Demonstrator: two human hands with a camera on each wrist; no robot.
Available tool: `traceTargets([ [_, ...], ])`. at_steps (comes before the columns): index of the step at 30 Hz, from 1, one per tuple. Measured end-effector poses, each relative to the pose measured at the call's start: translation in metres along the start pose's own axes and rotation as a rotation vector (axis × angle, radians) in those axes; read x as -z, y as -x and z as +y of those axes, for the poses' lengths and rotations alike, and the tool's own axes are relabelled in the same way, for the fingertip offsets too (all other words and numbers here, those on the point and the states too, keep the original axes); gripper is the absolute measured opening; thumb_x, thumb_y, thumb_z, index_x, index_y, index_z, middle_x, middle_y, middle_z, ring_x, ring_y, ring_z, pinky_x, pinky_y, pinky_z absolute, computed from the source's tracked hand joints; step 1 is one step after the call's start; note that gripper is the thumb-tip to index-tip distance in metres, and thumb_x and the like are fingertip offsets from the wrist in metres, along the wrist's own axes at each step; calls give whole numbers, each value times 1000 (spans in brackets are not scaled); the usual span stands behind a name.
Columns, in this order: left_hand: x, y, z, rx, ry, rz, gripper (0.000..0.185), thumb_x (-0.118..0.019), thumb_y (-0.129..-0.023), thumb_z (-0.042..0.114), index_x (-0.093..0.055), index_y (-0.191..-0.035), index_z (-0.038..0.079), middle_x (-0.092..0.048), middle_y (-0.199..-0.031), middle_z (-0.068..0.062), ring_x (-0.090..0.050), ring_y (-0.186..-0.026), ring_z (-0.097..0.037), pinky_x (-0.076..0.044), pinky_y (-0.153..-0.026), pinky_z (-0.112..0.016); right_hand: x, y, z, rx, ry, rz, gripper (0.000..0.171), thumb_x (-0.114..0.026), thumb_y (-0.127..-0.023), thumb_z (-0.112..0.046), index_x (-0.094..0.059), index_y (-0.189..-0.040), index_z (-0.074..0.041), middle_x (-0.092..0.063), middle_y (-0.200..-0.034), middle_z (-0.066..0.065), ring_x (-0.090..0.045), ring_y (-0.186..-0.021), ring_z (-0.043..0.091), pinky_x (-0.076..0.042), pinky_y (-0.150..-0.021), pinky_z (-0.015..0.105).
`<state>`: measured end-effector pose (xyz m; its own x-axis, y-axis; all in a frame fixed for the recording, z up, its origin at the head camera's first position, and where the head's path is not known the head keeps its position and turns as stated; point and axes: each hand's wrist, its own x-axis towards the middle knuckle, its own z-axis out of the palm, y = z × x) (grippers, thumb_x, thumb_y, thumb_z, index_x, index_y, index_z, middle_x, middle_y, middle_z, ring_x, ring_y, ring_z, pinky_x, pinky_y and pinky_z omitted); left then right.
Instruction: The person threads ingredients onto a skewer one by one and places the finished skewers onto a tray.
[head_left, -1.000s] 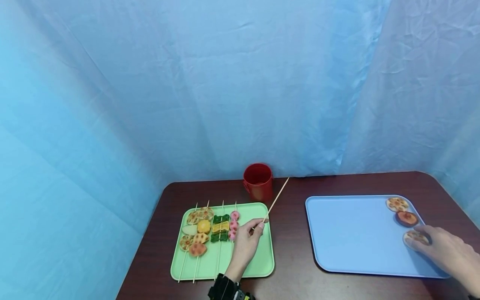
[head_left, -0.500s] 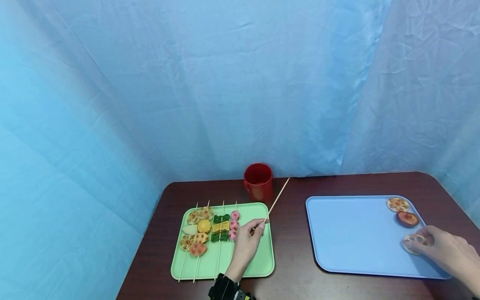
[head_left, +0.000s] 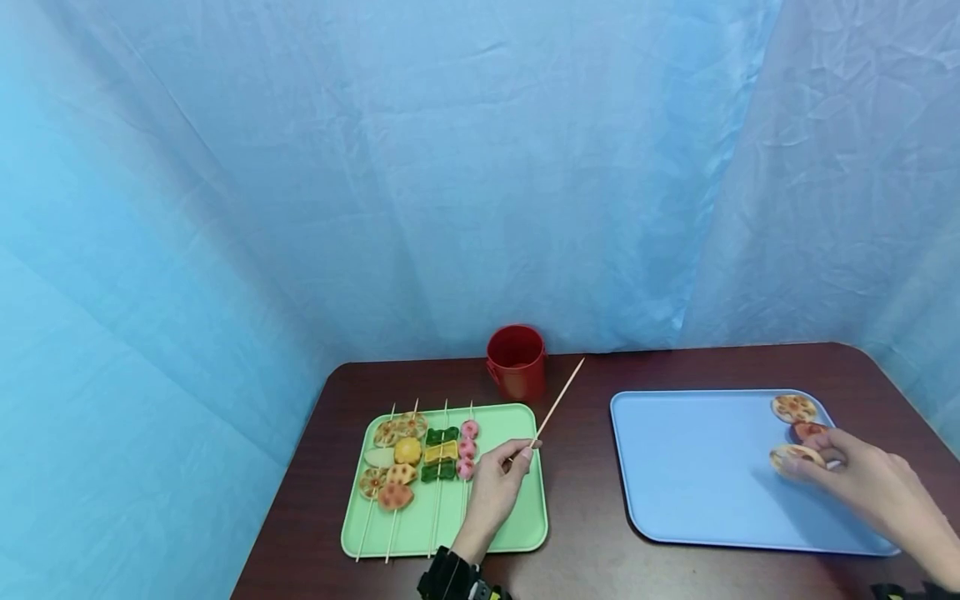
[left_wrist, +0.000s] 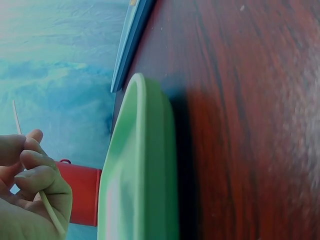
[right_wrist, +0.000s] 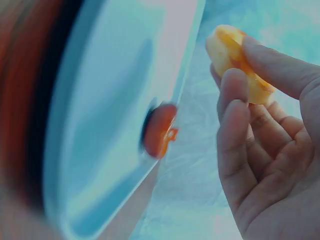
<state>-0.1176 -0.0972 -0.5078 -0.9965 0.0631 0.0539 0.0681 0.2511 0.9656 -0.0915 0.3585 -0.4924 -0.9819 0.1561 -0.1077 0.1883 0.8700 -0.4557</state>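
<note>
Only the right wrist view shows the right hand (right_wrist: pixel 270 150) pinching the lotus slice (right_wrist: pixel 235 57) above the blue tray (head_left: pixel 697 475), which holds two more pieces. The left hand (head_left: pixel 495 483) grips a bare skewer (head_left: pixel 558 404) over the green tray (head_left: pixel 517 517) of filled skewers

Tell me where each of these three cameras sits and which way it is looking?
Head: worn on the head, looking forward and down at the table; both hands and forearms show.
Left wrist: beside the left hand, looking low along the green tray; its fingers pinch a bare skewer.
Right wrist: by the right hand, facing the blue tray; its fingers hold a lotus slice.
Shared: head and left wrist both show the red cup.
</note>
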Motion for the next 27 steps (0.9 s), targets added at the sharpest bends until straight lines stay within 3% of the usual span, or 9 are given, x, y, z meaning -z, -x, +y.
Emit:
traceTargets([
  [7,-6,2,2,2,18,-32,19,-65,-102,11,-79,-114,5,-61,-76,-2,-47,-64,-3,-34,-57,-18,-7,4,-33,-5,-197,50,60,-69,-96,-54,-60,-112,3,-75,-85,10,-68,-71,18,-44,-56,32],
  [10,-8,3,3,-14,17,-37,19,-65,-102,12,-79,-113,5,-72,-90,-9,-53,-72,-3,-40,-64,-18,-11,5,-45,15,-273,53,55,-69,-97,-51,-62,-113,1,-76,-90,11,-66,-72,9,-44,-56,31],
  [14,-11,5,3,-27,17,-48,20,-65,-102,12,-79,-113,5,-76,-109,-16,-58,-81,-4,-46,-72,-19,-18,5,-58,27,-355,28,54,-69,-97,-50,-62,-117,-1,-78,-98,11,-60,-76,-5,-43,-59,28],
  [17,-13,7,2,-26,14,-58,20,-65,-102,12,-79,-114,4,-76,-108,-16,-57,-80,-4,-46,-71,-19,-23,4,-68,-1,-411,-4,61,-66,-97,-54,-60,-126,-1,-78,-103,12,-56,-80,-12,-44,-63,26],
  [20,-14,8,2,-27,7,-63,20,-65,-102,12,-79,-114,5,-76,-108,-15,-57,-79,-4,-46,-70,-19,-28,2,-80,-25,-483,-24,70,-65,-98,-56,-57,-138,1,-77,-109,15,-61,-83,-9,-49,-67,27],
  [23,-16,10,2,-35,5,-74,20,-65,-102,12,-79,-113,5,-76,-107,-14,-56,-78,-3,-45,-69,-19,-34,-1,-92,-54,-569,-38,76,-64,-98,-57,-53,-144,2,-77,-110,12,-69,-85,3,-54,-71,29],
  [27,-16,11,1,-45,-7,-109,19,-65,-101,12,-79,-113,5,-72,-88,-6,-52,-71,-2,-41,-64,-18,-41,-6,-104,-101,-734,-60,81,-63,-97,-58,-47,-147,4,-77,-106,1,-73,-89,11,-57,-76,25],
])
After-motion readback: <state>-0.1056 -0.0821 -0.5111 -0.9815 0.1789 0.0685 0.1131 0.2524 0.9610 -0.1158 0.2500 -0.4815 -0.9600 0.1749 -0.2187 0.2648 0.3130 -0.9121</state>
